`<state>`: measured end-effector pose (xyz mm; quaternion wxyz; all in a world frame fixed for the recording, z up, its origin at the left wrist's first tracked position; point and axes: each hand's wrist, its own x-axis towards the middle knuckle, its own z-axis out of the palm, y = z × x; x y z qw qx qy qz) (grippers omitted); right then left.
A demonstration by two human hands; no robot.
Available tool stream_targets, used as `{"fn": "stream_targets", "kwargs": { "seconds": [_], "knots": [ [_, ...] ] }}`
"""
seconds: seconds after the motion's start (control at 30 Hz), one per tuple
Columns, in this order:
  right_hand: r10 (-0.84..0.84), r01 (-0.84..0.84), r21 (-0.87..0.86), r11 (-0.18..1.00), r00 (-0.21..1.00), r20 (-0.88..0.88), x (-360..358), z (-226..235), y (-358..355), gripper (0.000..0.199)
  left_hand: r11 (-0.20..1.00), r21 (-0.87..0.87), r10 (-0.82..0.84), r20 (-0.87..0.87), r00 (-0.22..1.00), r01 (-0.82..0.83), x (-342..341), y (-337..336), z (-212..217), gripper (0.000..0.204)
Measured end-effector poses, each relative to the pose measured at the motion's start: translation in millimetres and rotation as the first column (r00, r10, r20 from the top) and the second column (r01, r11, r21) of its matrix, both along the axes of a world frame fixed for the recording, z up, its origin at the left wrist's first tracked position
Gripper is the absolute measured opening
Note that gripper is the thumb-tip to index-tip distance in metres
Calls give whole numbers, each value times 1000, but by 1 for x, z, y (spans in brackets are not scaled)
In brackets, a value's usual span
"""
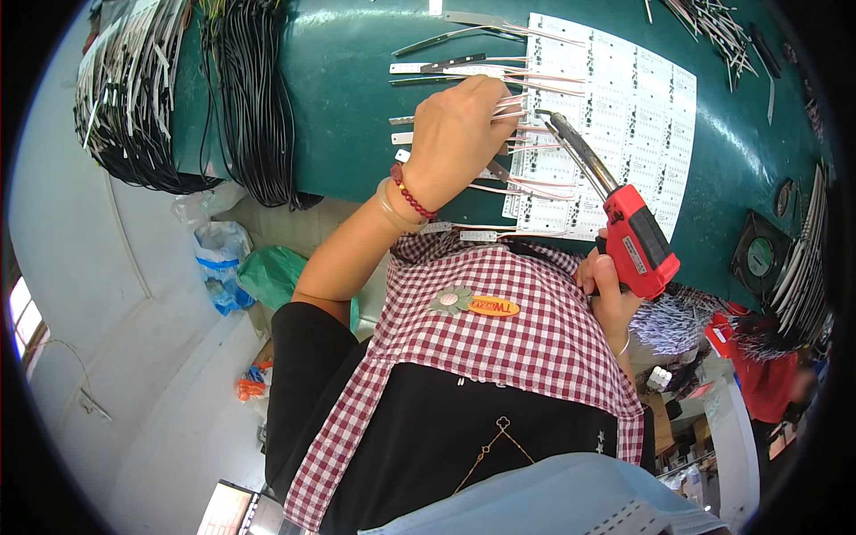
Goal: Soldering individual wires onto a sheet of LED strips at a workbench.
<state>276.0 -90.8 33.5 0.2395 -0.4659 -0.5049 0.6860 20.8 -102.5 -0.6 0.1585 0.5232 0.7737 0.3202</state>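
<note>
My left hand (459, 134) pinches thin red-and-white wires (510, 107) at the left edge of a white circuit board panel (660, 152). Gripped in my right hand (610, 290) is a red soldering gun (635, 236), tilted up and to the left. Its dark tip (542, 113) is over the panel, just right of the pinched wires; whether it touches anything is too small to tell. More wire pairs lie across the panel's left part, above and below my left hand. Narrow white strips (410, 69) sit at some wires' outer ends.
Bundles of black cables (254, 98) and white-ended leads (134, 107) hang over the left part of the green table (339, 53). Loose wires (713, 31) lie at the far right. A round-centred black fan (760, 255) stands by the right edge, near more wire bundles (807, 259).
</note>
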Motion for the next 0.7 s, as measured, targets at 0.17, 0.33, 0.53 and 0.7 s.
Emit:
{"fn": "stream_targets", "kwargs": {
  "seconds": [0.17,0.33,0.53,0.7],
  "knots": [
    [8,-8,-4,1000,999,34,-3,2,-1,27,1000,16,-22,-21,1000,22,-1,0,0,14],
    [89,-89,-11,996,995,49,1,-4,2,26,998,27,-48,-45,998,49,-1,-1,-4,15],
    [-65,62,-71,995,997,-30,-9,4,1,18,998,29,-53,-41,998,54,-2,0,-5,16],
    [55,-55,-46,997,998,11,-1,-3,2,26,998,34,-47,-40,998,48,-3,0,-4,16]
  ]
}}
